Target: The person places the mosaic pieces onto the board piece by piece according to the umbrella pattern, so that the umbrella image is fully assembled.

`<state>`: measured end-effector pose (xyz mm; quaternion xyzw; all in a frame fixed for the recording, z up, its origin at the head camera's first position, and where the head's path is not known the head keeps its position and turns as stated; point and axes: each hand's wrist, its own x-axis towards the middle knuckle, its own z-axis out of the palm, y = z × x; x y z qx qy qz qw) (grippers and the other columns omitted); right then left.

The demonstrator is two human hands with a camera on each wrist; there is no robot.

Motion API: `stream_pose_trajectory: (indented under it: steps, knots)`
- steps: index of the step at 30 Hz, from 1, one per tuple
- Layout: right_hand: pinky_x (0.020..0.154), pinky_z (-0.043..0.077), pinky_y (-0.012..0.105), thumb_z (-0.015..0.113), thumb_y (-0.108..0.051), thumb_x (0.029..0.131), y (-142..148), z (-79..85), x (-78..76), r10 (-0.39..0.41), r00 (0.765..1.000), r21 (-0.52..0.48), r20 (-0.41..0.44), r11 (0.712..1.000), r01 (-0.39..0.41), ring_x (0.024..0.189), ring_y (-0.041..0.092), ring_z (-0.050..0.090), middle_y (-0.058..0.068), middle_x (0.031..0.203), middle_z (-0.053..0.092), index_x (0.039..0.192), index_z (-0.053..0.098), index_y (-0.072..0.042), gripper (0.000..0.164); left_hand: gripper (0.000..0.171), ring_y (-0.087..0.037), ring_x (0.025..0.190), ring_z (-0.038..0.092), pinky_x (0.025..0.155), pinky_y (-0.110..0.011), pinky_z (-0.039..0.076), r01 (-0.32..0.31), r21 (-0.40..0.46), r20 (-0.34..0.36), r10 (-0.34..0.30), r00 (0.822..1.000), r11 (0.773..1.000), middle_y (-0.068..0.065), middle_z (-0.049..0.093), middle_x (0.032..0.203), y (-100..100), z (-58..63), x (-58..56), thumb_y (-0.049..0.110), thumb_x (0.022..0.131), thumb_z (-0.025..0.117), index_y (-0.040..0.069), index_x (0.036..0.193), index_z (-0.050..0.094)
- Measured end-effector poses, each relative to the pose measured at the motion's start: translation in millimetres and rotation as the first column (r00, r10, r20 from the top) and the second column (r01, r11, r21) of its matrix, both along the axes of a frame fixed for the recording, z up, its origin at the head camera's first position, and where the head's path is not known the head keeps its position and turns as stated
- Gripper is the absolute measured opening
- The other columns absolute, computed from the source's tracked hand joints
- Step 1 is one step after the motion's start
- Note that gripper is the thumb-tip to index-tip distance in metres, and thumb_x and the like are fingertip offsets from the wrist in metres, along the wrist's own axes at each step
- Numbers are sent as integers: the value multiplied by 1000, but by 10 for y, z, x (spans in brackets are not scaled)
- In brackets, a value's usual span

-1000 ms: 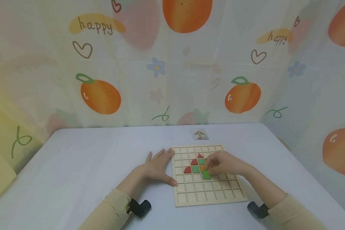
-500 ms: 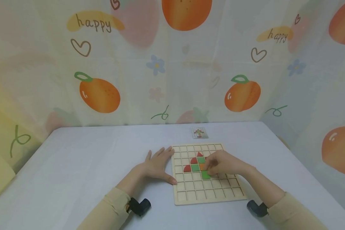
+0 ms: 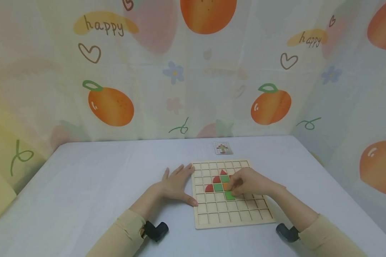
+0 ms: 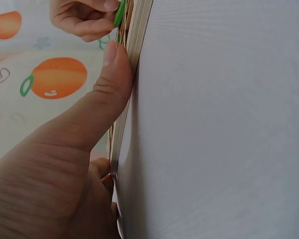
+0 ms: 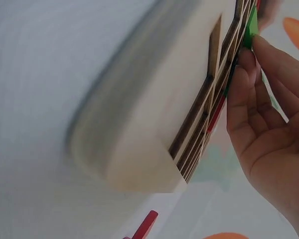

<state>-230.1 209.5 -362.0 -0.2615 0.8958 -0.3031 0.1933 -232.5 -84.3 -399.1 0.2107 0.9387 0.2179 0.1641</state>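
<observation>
A pale wooden grid board [image 3: 225, 217] lies on the table. My left hand [image 3: 177, 187] rests along its left edge, fingers spread, with the thumb against the rim in the left wrist view. Over the middle of the board my right hand [image 3: 249, 182] pinches a bright green square tile [image 3: 229, 195] by its edge. In the right wrist view this green tile [image 5: 250, 30] stands tilted at the fingertips. Beside it on the grid sit darker green squares [image 3: 218, 187], an orange tile [image 3: 225, 186], red rounded pieces [image 3: 209, 188] and a red triangle [image 3: 223, 172]. The right hand hides some pieces.
A small picture card [image 3: 223, 148] with a tree-like pattern lies behind the board. A white cloth covers the table [image 3: 115, 171]. A printed fruit curtain [image 3: 209, 78] hangs behind it. A red piece [image 5: 145, 224] shows low in the right wrist view.
The green tile has come down slightly and squared up over its cell, still pinched by the right hand. The left hand stays on the board's edge. The head view has shifted a little.
</observation>
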Motion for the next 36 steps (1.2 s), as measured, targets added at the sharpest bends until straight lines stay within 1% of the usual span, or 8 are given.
stream_pose_trajectory:
  steps: [8,11,18,21,25,28,33,36]
  knots:
    - [77,54,22,75,-10,83,29,3,-17,6,1000,-24,2,1000,-6,83,7,67,-6,94,77,95,79,-21,16,122,-31,158,8,120,-70,-4,-4,18,2,4,1000,1000,0,15,169,1,-5,2,63,65,83,15,159,21]
    - [78,54,23,76,-13,83,52,17,-20,-23,1000,-21,10,1000,23,83,8,67,-7,93,76,94,78,-22,15,122,-31,158,8,119,-71,-4,-1,18,2,1,1000,1000,-1,15,169,2,-9,1,63,65,82,14,158,22]
    - [77,54,26,75,-15,85,174,18,-69,-83,996,11,-24,996,84,84,11,65,-7,92,75,96,77,-21,13,122,-32,158,7,119,-71,-5,8,21,4,-8,1000,1000,-2,14,169,-11,-14,-1,64,65,82,14,159,21]
    - [80,53,29,75,-17,85,243,22,-92,-124,992,23,-16,992,125,86,13,64,-7,93,74,97,76,-22,13,122,-32,157,8,119,-71,-4,8,23,0,-8,1000,1000,-2,15,169,-12,-12,-1,64,65,82,14,158,22]
    - [83,52,32,75,-18,85,366,37,-118,-175,985,8,1,984,175,90,16,64,-4,97,74,99,76,-20,14,121,-31,158,8,120,-70,-5,1,19,5,-1,1000,1000,-1,15,169,-7,-1,0,63,65,82,15,158,22]
    - [83,53,31,76,-19,85,470,58,-130,-206,979,-1,0,979,206,93,16,64,-2,99,74,102,75,-18,17,122,-31,158,8,120,-70,-4,-3,15,6,3,1000,1000,0,15,169,-4,3,0,64,65,82,15,158,22]
    - [80,53,28,74,-20,86,637,97,-141,-245,969,31,-25,969,246,91,14,63,0,97,73,105,74,-15,20,122,-32,158,7,120,-70,-5,3,21,7,-3,1000,1000,-1,14,169,-7,20,11,64,65,82,14,159,21]
    - [80,53,28,73,-20,87,754,104,-150,-272,962,53,-19,961,273,90,14,64,1,99,73,108,74,-14,22,122,-33,157,7,119,-71,-5,8,28,5,-8,1000,1000,-2,14,169,-11,20,16,64,65,82,13,158,21]
